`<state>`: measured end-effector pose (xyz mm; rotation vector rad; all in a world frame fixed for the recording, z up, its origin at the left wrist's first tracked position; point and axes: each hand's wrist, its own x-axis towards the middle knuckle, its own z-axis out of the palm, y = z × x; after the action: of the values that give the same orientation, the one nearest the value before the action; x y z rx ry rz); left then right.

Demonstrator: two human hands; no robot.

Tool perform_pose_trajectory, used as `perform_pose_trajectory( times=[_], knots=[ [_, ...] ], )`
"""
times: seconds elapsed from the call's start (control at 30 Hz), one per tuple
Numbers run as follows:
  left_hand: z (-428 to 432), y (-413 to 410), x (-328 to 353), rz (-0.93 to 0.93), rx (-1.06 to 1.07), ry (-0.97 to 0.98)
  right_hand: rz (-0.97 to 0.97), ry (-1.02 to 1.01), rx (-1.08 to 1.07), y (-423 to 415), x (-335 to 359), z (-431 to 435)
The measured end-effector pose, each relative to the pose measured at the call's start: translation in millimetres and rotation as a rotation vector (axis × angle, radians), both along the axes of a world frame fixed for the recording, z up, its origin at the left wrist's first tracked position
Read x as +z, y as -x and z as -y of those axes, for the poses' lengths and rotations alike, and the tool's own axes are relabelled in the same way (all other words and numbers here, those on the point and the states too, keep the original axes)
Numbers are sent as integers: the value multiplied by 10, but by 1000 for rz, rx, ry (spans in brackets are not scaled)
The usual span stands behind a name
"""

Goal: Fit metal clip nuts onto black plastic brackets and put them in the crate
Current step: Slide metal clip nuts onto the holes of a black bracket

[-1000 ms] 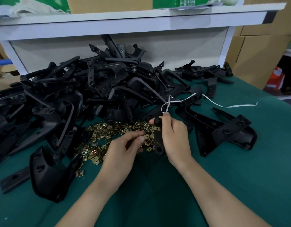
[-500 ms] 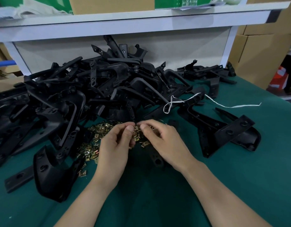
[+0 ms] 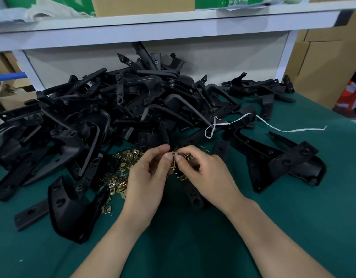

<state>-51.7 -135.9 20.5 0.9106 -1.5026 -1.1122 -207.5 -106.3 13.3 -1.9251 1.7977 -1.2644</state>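
Presently, head view, the only one supplied. Left hand [image 3: 147,177]: fingers curled, thumb and forefinger pinching a clip nut [image 3: 173,158]. Right hand [image 3: 210,177]: likewise curled, its thumb tip meeting the same small brass-coloured piece from the other side, the two thumbs almost touching. Whether one nut or several stuck together are held is too small to tell. Loose clip nuts [image 3: 121,177]: a scattered heap on the green mat [image 3: 273,227], just left of the left hand. Bracket [image 3: 195,197]: short, black, flat on the mat, partly hidden under the right hand and gripped by neither. Heap of brackets [image 3: 113,117]: a large tangle behind the hands, reaching across to the right, with a white cord [image 3: 283,129] trailing over its edge. Step in hand, as judged: singling out one nut before fitting. To do it well, free a single nut from any clinging neighbours, turn its open mouth toward the bracket's edge, line its hole up with the bracket's hole, and push until it seats squarely. Containers: crate, not in view. Brown box [image 3: 143,5] on the white shelf [image 3: 173,21], contents hidden. Stacked cartons [image 3: 323,67] at far right show only their sides, so their contents cannot be told.
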Motion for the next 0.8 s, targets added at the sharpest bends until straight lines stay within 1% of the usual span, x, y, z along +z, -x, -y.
perform_pose_trajectory(
  times=[0.2,0.53,0.8],
  knots=[
    [1,10,-48,140,62,76,25,16,-32,6,11,-6],
    [5,-8,-69,211,118,168,19,18,-30,-10,37,-27],
    [7,3,-91,220,140,205,18,28,-34,-23,35,-32]
  ],
)
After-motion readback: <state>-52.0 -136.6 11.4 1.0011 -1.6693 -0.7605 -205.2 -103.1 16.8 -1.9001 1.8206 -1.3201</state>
